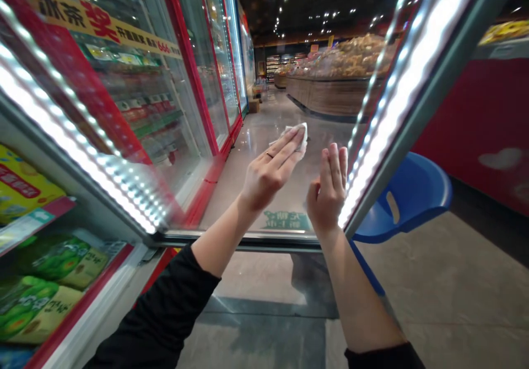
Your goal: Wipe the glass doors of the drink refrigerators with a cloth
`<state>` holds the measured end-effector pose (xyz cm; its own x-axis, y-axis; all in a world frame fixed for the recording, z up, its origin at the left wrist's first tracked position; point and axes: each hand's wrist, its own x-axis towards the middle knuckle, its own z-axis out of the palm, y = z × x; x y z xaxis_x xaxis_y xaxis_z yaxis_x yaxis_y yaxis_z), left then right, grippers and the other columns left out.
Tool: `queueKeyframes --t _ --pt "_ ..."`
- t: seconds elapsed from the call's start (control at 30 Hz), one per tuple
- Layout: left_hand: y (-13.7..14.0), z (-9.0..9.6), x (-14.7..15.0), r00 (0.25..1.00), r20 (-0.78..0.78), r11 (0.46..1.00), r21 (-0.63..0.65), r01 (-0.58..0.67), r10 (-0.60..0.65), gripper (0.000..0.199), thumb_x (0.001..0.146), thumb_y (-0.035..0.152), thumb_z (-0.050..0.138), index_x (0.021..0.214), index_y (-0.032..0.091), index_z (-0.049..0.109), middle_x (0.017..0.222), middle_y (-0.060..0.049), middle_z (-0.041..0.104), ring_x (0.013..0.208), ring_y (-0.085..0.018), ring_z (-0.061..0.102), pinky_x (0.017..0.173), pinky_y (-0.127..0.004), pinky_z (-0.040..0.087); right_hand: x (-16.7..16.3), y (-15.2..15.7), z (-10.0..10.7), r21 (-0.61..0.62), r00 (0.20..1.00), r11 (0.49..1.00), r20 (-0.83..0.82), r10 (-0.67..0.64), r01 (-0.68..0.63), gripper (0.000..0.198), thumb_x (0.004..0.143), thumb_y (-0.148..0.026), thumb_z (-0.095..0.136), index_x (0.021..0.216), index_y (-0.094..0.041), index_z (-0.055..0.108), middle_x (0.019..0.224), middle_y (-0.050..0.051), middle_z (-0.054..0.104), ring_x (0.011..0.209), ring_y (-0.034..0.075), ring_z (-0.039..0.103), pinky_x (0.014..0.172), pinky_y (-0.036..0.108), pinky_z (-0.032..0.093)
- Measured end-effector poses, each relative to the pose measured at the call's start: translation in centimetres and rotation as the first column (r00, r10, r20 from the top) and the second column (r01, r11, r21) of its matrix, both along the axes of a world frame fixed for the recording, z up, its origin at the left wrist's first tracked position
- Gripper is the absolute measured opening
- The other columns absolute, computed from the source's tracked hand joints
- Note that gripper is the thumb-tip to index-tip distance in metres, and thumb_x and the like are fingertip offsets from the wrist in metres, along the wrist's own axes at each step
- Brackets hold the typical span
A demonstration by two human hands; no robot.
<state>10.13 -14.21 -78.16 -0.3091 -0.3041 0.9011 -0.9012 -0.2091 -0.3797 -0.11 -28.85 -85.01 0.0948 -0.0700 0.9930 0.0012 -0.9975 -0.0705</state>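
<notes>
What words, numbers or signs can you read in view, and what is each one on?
"冰茶": yellow banner on the red-framed cooler.
"奖", large and red: same banner.
"666": same banner; its smaller characters are too blurred to quote.
Green lettering, seen low in the glass door: too unclear to quote.
Yellow package, green-and-beige bags, shelf label: too blurred or small.

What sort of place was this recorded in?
Probably a supermarket: green packets lie on a shelf at left, red-framed glass cabinets stand in a row, and a wood-sided display stand is heaped high.
</notes>
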Motion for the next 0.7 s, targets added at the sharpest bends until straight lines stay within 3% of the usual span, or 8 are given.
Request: queueKeyframes --t 0.13,0.27,0.33,0.43,0.57,0.7 --pt "2.5 -1.0 0.8 0.995 -0.093 0.991 -0.123 -0.059 0.048 0.059 0.11 0.005 0.061 0.167 0.02 0.053 0.156 -0.012 0.073 0.154 -0.023 0.061 0.123 -0.037 0.063 0.8 0.8 0.0 -0.012 0.999 1.0 0.038 -0.017 0.017 0.087 0.102 0.001 0.035 0.182 -0.032 0.02 0.18 0.008 0.047 0.171 0.03 0.037 0.134 0.061 0.047" --pt "4.0 -3.4 0.0 0.992 -0.121 0.998 -0.039 -0.049 0.044 0.063 0.108 0.002 0.062 0.168 0.016 0.05 0.155 -0.015 0.073 0.153 -0.024 0.062 0.123 -0.038 0.063 1.6 2.0 0.2 -0.04 1.0 0.999 0.009 0.011 -0.01 0.088 0.102 0.0 0.033 0.182 -0.032 0.018 0.182 0.006 0.044 0.172 0.028 0.034 0.134 0.061 0.047" --pt "3.8 -3.2 -0.1 0.994 -0.104 0.998 0.054 -0.015 0.021 0.066 0.11 0.002 0.059 0.172 0.016 0.043 0.16 -0.014 0.069 0.155 -0.024 0.06 0.125 -0.04 0.061 2.1 2.3 0.2 -0.036 1.0 0.999 -0.012 0.005 -0.006 0.089 0.102 -0.001 0.033 0.183 -0.034 0.014 0.184 0.005 0.041 0.172 0.03 0.033 0.133 0.064 0.047" --pt "3.3 -1.3 0.8 0.994 -0.105 0.991 0.134 0.025 -0.01 0.07 0.113 0.005 0.051 0.178 0.024 0.031 0.167 -0.01 0.063 0.159 -0.022 0.055 0.13 -0.043 0.058 2.6 2.3 0.1 -0.035 1.0 0.999 -0.017 -0.002 0.001 0.088 0.103 -0.004 0.032 0.183 -0.035 0.012 0.185 0.005 0.038 0.172 0.033 0.032 0.133 0.07 0.044" --pt "4.4 0.1 2.5 0.994 -0.112 1.0 0.017 0.014 -0.012 0.073 0.114 0.007 0.051 0.179 0.029 0.028 0.168 -0.008 0.063 0.16 -0.023 0.053 0.13 -0.042 0.058 2.8 2.3 -0.1 -0.024 0.999 0.999 -0.041 -0.035 0.034 0.087 0.104 -0.007 0.033 0.183 -0.034 0.006 0.187 0.006 0.035 0.172 0.038 0.031 0.132 0.074 0.043" --pt "6.3 -2.6 2.7 0.989 -0.147 0.99 -0.13 -0.048 0.028 0.067 0.11 0.003 0.057 0.172 0.027 0.045 0.165 -0.01 0.065 0.156 -0.026 0.059 0.124 -0.043 0.064 2.4 2.9 0.2 -0.05 0.991 0.998 -0.12 -0.055 0.049 0.089 0.106 -0.009 0.037 0.182 -0.037 0.001 0.187 0.004 0.034 0.173 0.037 0.03 0.132 0.07 0.046"
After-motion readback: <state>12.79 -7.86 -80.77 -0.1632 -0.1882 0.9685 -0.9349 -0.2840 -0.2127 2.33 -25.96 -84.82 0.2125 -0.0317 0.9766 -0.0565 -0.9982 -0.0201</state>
